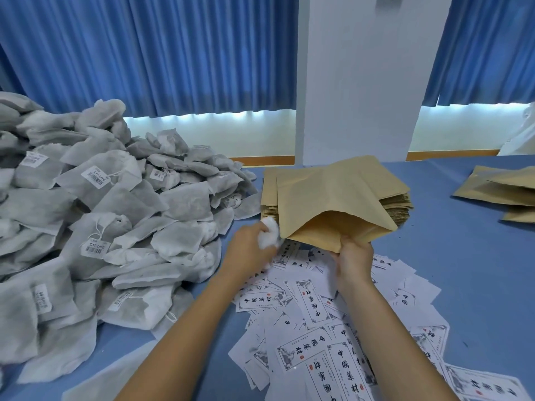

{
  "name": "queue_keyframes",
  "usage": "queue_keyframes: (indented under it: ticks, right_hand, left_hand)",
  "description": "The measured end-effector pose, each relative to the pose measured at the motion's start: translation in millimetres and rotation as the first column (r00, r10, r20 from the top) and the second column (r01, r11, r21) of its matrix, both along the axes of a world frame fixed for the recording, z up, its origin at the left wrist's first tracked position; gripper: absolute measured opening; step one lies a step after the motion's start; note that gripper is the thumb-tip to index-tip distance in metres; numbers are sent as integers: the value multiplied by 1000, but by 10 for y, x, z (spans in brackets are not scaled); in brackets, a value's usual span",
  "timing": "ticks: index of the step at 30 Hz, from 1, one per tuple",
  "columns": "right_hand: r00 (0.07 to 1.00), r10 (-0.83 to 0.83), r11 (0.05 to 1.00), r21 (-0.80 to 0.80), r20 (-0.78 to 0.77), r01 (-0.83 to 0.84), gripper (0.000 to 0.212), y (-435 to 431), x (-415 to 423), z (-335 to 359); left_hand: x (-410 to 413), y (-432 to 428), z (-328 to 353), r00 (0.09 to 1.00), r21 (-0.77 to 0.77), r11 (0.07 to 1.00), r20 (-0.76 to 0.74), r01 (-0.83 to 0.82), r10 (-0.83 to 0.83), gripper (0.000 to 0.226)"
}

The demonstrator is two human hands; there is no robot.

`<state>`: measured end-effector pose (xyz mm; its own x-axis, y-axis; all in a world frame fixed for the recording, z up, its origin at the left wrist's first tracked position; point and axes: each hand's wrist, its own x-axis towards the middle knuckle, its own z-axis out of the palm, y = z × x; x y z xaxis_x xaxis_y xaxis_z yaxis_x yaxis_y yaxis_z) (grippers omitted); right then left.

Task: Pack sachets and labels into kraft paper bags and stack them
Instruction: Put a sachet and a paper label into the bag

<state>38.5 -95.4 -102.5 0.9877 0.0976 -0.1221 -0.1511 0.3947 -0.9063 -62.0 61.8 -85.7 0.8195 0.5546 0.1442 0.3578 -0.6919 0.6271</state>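
Your right hand [351, 256] grips the near lip of the flat tan kraft paper bag [333, 192] — mouth gaping, tilted over the far stack of bags [401, 205]. Your left hand [249, 250] clutches a crumpled white sachet [270, 230] just left of that mouth.

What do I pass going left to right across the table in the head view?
Sachet pile → left hand gripping a sachet → open kraft bag held by the right hand → separate kraft bags at the right edge.
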Motion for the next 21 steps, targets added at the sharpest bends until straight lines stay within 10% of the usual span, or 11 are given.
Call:
queue_keyframes:
  ticks: [1,3,6,9,15,19,21]
  right_hand:
    - [1000,0,1000,22,-6,0,29,-6,0,4]
    - [1000,-5,999,49,-18,5,25,-8,7,6]
    - [1000,-20,1000,-14,-10,20,24,13,-11,22]
    - [1000,-2,1000,25,-2,2,22,53,-59,19]
    - [997,57,998,-33,55,-56,15,49,-105,21]
    - [991,46,994,-103,127,-33,14,41,-175,79]
    - [980,68,984,-173,185,-36,27,103,-325,108]
  left_hand:
    - [-62,42,113,996,-348,934,73,79,-57,26]
    - [-244,119,335,948,-838,464,178,287,-264,35]
    - [-395,33,520,810,-908,237,162,346,-564,45]
    - [-285,-280,614,825,-868,253,259,427,-502,26]
    - [156,-803,639,946,-676,662,209,324,-249,23]
    - [409,-917,581,992,-158,979,21,126,-124,30]
    - [539,-873,645,992,139,988,-99,-67,81,34]
